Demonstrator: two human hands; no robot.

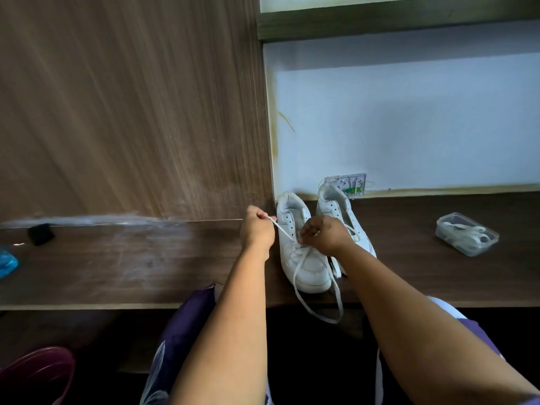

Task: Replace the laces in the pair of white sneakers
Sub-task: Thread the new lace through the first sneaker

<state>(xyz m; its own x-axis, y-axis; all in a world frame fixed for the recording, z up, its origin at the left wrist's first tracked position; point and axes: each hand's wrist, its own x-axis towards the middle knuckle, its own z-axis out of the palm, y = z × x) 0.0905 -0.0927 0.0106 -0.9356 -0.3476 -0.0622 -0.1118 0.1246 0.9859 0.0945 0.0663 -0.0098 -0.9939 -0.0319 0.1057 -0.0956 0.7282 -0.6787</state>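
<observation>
— Where is the pair of white sneakers found?
— Both are stood on the dark wooden tabletop [117, 264], toes turned toward the person. The nearer sneaker [304, 258] is taken as the landmark; the second sneaker [339, 211] is set just beside it on the right, partly hidden behind a forearm.

— What is held by the left hand?
— A white lace [285, 230] is gripped in the left hand [257, 229], fingers curled round its end, just left of the landmark sneaker at its heel end. The lace is drawn taut from that fist down to the eyelets.

— And the right hand?
— The right hand [324, 233] is laid over the landmark sneaker's tongue, its fingertips pinched on the lace at the eyelets. A long loop of the lace is hung past the toe and over the tabletop's front edge.

— What else is seen?
— A clear plastic container [467, 233] with white laces inside is placed well to the right of the landmark sneaker. Far to the left, a small black object [41, 233] is seen, and something blue [7, 263] at the picture's edge.
</observation>
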